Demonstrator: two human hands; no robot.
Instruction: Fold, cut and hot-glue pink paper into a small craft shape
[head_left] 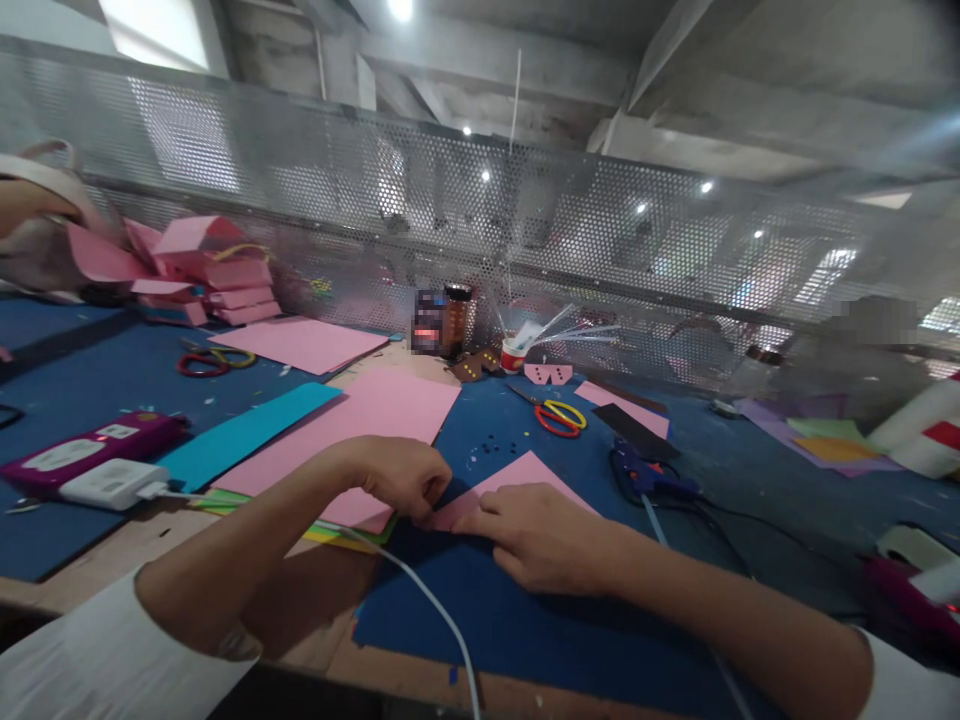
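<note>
A folded piece of pink paper (532,472) lies on the blue mat in front of me, its peak pointing away. My left hand (405,475) is closed at the paper's left corner, thumb and fingers pinched there. Flat over the near part of the same paper rests my right hand (536,535), fingers stretched toward the left hand and pressing down. It hides much of the paper. Under my left forearm are a large pink sheet (337,430) and the edges of green and yellow sheets (349,538).
Red-and-yellow scissors (561,418), a blue glue gun (660,475) and a paper cup (513,355) of glue sticks stand beyond my hands. A white cable (442,610) crosses the near side. Left are a purple power strip (97,450) and pink boxes (210,270). A perforated metal screen (450,210) borders the back.
</note>
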